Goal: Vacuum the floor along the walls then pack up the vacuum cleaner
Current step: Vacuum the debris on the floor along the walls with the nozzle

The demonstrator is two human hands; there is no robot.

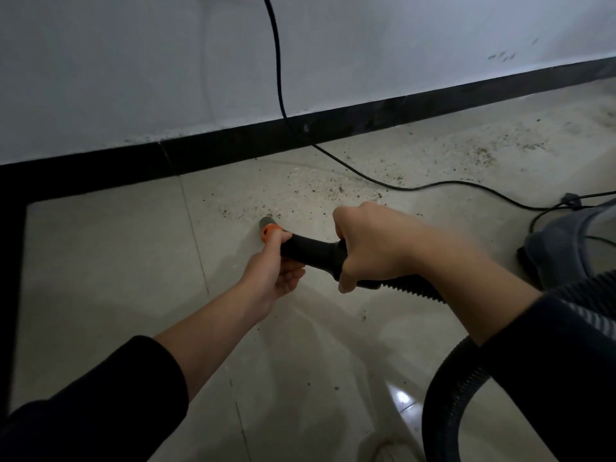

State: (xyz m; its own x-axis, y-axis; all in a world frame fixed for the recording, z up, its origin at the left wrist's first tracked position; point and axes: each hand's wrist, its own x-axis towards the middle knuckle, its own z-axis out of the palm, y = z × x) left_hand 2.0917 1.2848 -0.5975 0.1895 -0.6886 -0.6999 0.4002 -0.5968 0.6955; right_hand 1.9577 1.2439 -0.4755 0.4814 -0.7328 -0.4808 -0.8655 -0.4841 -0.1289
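Here, left hand (276, 273) and right hand (376, 248) tight around the smooth black nozzle (310, 252).

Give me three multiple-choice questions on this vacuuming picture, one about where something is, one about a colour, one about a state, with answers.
1. Where does the power cord run? A. Down the wall and across the floor. B. Round the left wrist. C. Under the right sleeve.
2. What colour is the collar behind the nozzle tip? A. Green. B. Orange. C. White.
3. What is the right hand doing? A. Lying flat on the floor. B. Pinching the cord. C. Gripping the black hose handle.
Answers: 1 A, the cord hangs down the wall and trails over the tiles; 2 B, the band by the grey tip is orange; 3 C, its fingers curl round the handle.
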